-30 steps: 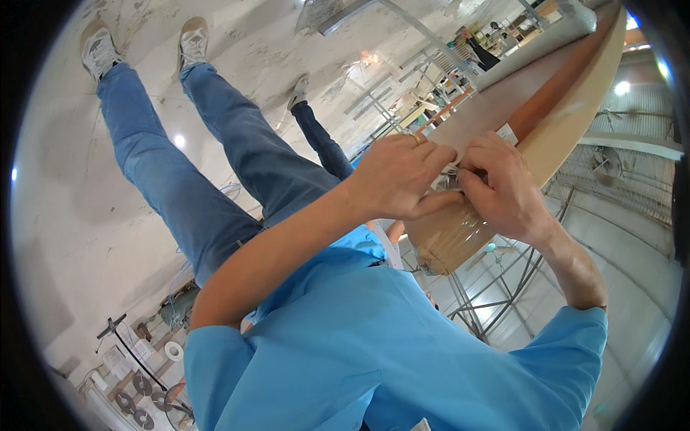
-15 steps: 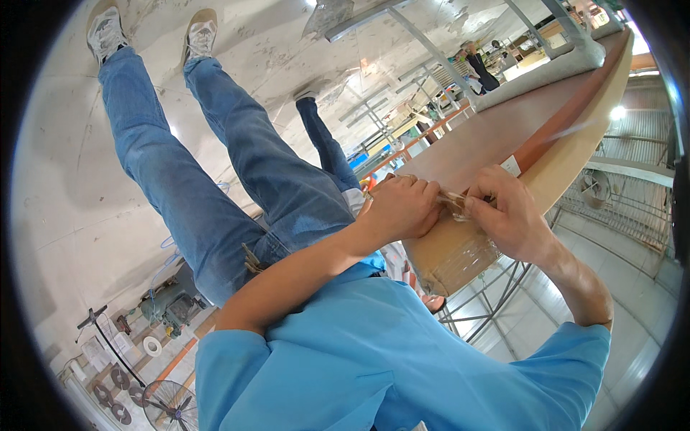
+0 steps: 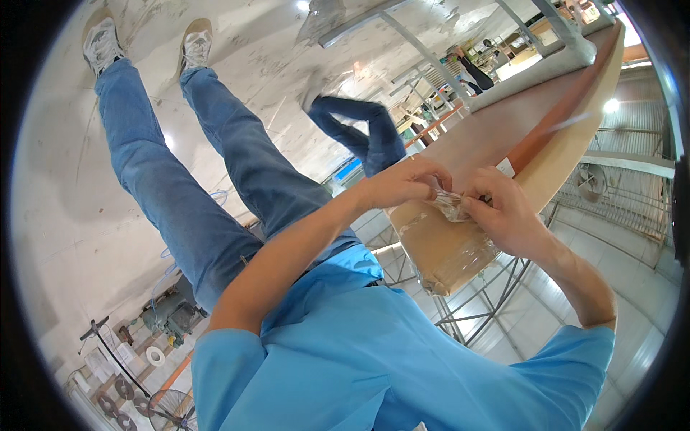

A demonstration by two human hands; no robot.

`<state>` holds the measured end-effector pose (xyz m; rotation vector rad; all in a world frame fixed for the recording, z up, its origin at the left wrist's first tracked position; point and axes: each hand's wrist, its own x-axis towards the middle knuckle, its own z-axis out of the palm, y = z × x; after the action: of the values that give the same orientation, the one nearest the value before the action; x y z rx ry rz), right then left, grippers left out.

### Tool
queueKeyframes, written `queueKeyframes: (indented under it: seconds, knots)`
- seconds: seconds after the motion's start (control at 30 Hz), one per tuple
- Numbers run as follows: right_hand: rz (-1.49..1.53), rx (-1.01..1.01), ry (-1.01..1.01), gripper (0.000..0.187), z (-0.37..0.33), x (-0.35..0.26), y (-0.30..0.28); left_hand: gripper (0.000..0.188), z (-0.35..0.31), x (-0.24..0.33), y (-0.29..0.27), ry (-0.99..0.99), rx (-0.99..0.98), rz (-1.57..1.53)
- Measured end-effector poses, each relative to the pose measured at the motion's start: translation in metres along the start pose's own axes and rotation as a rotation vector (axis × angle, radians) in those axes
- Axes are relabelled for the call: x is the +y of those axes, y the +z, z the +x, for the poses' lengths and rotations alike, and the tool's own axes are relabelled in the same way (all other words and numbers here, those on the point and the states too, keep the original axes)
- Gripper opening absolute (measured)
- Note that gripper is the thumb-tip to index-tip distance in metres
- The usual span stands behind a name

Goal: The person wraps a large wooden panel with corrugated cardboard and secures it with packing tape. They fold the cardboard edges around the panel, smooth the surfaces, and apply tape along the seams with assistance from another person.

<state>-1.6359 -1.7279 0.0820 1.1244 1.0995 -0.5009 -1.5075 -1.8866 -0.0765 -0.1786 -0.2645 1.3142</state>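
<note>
A crumpled strip of clear packing tape (image 3: 451, 207) stretches between my hands over the end of a long package. My left hand (image 3: 411, 181) pinches the strip's left end, fingers curved. My right hand (image 3: 503, 208) is closed on its other end, thumb and forefinger pressed together. Below them is the package's brown cardboard end (image 3: 442, 248), with shiny clear tape over its lower corner. From there a long reddish-brown panel (image 3: 481, 140) with a tan edge runs off to the upper right.
Grey metal frames (image 3: 424, 54) stand at the upper right, one with a padded wrapped bar (image 3: 532, 79). Another person's dark-trousered legs (image 3: 370, 129) are just beyond my left hand. A pedestal fan (image 3: 172, 409) and a green machine (image 3: 172, 316) are at the lower left.
My left hand has shifted up and its fist has loosened into a pinch, showing more of the tape. The other person's legs have moved. My right hand stays nearly in place.
</note>
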Motion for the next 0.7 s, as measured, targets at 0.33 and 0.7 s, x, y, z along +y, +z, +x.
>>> queueKeyframes:
  seconds: [0.33, 0.7]
  knots:
    - [-0.169, -0.057, 0.029, 0.011, 0.002, -0.013, 0.000, 0.015, -0.006, 0.012, -0.019, -0.159, -0.271, -0.054]
    - [-0.557, -0.042, -0.177, 0.014, -0.006, -0.013, -0.003, 0.033, -0.035, -0.033, 0.037, -0.218, 0.058, -0.385]
